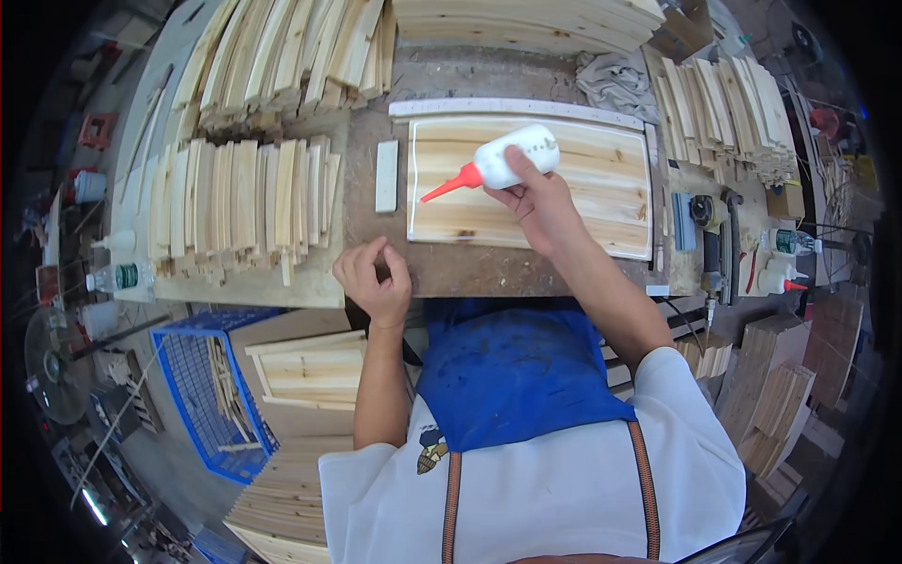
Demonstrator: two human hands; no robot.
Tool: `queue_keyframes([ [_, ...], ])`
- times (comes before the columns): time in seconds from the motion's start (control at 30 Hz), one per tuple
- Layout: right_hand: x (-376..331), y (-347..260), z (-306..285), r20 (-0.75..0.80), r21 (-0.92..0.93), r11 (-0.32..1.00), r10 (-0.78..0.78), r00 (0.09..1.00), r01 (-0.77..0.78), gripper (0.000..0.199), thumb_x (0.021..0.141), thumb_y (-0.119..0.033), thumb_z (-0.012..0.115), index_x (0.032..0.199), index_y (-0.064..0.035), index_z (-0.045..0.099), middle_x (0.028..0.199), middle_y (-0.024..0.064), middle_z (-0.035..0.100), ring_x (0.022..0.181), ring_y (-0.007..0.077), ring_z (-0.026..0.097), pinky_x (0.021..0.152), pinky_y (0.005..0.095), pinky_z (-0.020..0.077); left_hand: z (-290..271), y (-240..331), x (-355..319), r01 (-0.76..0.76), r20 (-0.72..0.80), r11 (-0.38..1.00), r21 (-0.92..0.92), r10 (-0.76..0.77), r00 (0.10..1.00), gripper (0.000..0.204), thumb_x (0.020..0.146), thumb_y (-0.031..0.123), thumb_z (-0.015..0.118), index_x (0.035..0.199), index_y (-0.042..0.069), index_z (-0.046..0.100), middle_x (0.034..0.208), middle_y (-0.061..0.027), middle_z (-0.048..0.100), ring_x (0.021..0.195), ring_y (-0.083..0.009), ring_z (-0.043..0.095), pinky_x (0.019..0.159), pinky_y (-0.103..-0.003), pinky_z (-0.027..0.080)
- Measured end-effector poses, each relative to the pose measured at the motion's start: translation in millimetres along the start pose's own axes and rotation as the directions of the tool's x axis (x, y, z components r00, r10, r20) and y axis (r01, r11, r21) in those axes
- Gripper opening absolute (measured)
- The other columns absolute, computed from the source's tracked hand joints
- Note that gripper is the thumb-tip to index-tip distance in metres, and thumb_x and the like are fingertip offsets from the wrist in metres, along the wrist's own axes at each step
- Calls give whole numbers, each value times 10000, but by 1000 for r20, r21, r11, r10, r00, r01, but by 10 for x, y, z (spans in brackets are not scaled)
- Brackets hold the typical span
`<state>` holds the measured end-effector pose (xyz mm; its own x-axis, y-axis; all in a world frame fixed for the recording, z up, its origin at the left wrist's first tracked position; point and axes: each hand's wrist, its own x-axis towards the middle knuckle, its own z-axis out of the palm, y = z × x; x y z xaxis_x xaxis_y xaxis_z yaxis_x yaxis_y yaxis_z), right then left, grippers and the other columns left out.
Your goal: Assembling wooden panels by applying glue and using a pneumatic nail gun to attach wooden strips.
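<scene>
The glue bottle (515,156) is gripped in the right hand (537,199), fingers wrapped round it, red nozzle tilted over the panel (564,202). The left hand (374,274) is curled loosely, empty, at the bench (451,268) edge. Squeezed too hard, glue could be flooded across the wood.

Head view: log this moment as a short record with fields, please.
setting: woodworking bench
right hand: holds a white glue bottle with red nozzle, tip over the wooden panel
left hand: loosely curled, empty, on the bench edge
left of panel: small white block, rows of wooden slats
floor left: blue crate
</scene>
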<state>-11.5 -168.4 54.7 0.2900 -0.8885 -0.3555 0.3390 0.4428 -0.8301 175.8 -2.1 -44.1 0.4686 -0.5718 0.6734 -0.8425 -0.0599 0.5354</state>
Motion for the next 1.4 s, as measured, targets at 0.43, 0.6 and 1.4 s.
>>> queue_keyframes([
  [0.43,1514,-251,-303,286,699,583,302,909,-413,427,987,-325,722,1223,18,630,1088,159,676,957,296,703,756,333,659,-198,16,427,98,180,995,-8,-95,979,205,886,47,719,1089,33,697,1018,-130,670,970,-309,596,902,-425,476],
  [0.6,1987,-128,-397,282,828,410,283,916,-382,413,1023,-340,640,1229,18,625,1077,173,671,949,326,697,728,343,651,88,-252,1393,51,165,992,117,-70,984,246,886,88,735,1122,34,694,1074,-155,657,1046,-338,608,909,-445,488],
  [1.4,-367,241,-1097,212,635,643,387,897,-428,541,1006,-497,528,1216,-10,633,921,67,694,820,215,674,723,316,542,1180,-399,2650,-312,484,577,755,-168,859,494,730,195,847,1098,-15,593,1111,-194,626,1047,-352,649,882,-475,551],
])
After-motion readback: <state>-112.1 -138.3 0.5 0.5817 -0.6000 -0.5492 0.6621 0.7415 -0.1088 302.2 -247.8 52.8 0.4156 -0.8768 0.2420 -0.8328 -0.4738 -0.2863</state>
